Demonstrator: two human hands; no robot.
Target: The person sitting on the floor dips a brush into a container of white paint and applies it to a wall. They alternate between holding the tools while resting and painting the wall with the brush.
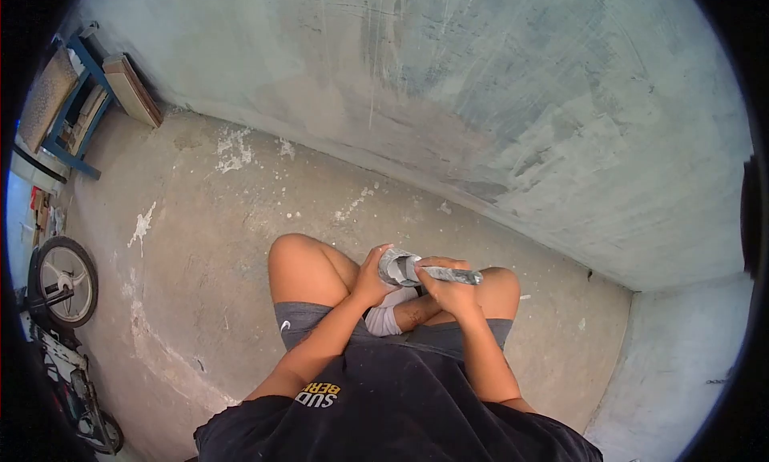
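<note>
Black cloth comes nearest: the shirt [416, 410], with yellow and white lettering on its front. Just beyond it are grey shorts [298, 318], a white tick on one leg, and the bare legs of the person, folded crosswise on the floor.

Over the lap, the left grip [371, 279] is closed around a round piece [390, 270], grey and white with smears. The right grip [451, 286] is closed around a flat bar [466, 276], equally smeared, whose end sticks out beyond the fingers towards the right knee. Round piece and bar meet between the two hands; whether they are joined cannot be told. Both are held up above the ankles, where a pale sock [382, 323] shows below them.

The floor [208, 278] is bare concrete, brownish grey, with white splashes ahead and to the left. Well off to the left are a spoked wheel [82, 263] and a motorbike [76, 378], partly cut by the dark edge of the view.

Farther away, a blue stand [90, 168] is near the left end of the wall [481, 102], with boards [128, 94] upright beside it. The wall is grey-green, patchy and streaked, and meets a second wall [665, 366] at a corner on the right.
</note>
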